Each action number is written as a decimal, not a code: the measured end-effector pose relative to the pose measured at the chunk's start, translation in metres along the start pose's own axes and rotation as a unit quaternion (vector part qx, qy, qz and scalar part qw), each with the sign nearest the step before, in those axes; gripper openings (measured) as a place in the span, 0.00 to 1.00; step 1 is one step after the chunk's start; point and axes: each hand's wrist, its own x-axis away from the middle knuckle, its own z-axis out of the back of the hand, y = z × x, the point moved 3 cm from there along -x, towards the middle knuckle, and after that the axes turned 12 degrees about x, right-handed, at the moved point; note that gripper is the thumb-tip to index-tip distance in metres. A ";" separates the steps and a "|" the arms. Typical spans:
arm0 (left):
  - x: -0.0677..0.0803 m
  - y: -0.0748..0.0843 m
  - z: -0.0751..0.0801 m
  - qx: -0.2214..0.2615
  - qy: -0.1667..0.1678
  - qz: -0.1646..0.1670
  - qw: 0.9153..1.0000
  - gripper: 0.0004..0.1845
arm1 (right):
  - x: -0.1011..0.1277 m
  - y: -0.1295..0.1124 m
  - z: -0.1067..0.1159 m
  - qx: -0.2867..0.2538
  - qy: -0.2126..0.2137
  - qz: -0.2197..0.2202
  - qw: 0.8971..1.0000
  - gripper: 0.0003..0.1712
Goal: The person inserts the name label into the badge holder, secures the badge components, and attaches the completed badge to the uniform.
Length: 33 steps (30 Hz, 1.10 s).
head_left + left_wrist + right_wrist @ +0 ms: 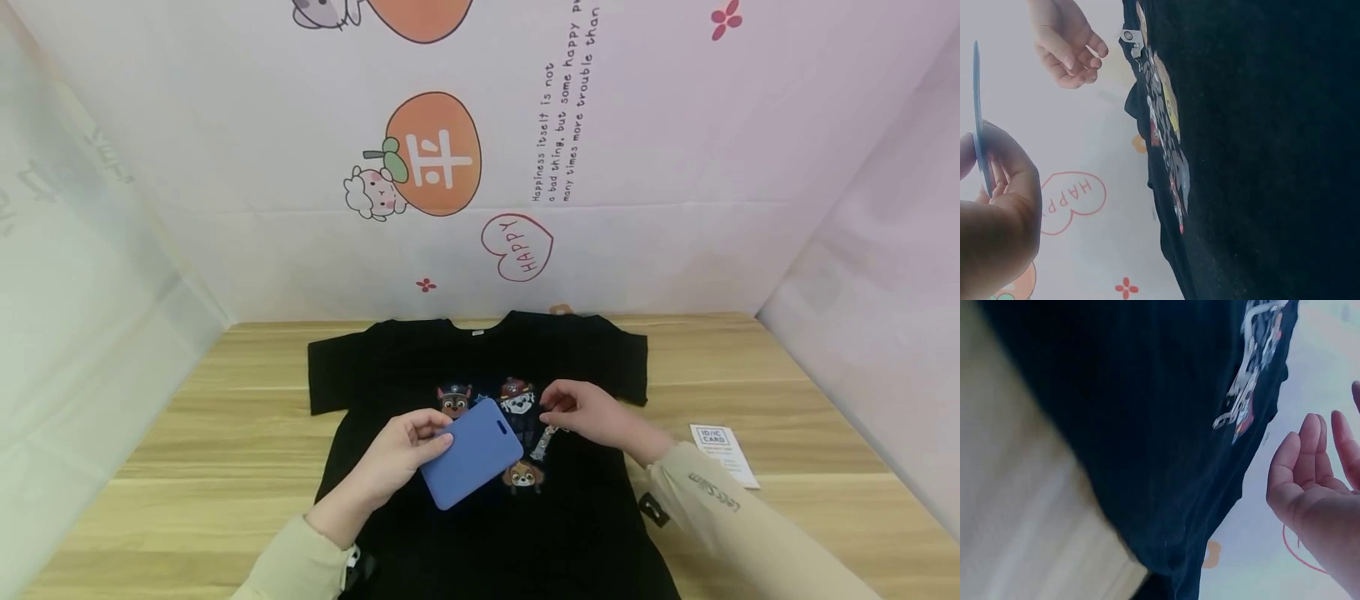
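Observation:
My left hand (408, 450) pinches a blue card holder (472, 454) at its left edge, thumb on the face towards me. The holder is tilted, its slot at the upper right, and appears edge-on in the left wrist view. Just right of it, above the shirt, is my right hand (588, 412), fingers loosely bent and nothing visible between them. A badge clip (543, 443) with a metal part lies on the shirt print below the right fingers; the left wrist view shows a gap between hand and clip (1130, 36).
Underneath, a black T-shirt (480, 550) with cartoon dogs lies spread on a wooden table (225, 467). A white card printed ID/IC CARD (723, 454) lies on the right, beside my right forearm. Printed white cloth (637, 167) hangs behind and at the sides.

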 end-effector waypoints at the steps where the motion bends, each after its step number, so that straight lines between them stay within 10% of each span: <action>1: 0.000 0.000 -0.001 -0.001 -0.001 -0.001 1.000 0.12 | 0.001 -0.001 -0.001 -0.012 -0.002 0.000 1.000 0.11; 10: -0.002 0.001 -0.005 0.000 -0.003 0.003 1.000 0.13 | 0.011 -0.009 -0.002 -0.116 0.013 -0.015 0.993 0.13; 20: -0.005 0.001 -0.009 -0.006 0.004 0.011 1.000 0.13 | 0.025 -0.017 -0.006 -0.280 -0.002 -0.043 0.959 0.16; 33: -0.009 -0.004 -0.015 0.002 0.001 0.019 1.000 0.14 | 0.043 -0.034 -0.009 -0.332 -0.032 -0.026 0.942 0.17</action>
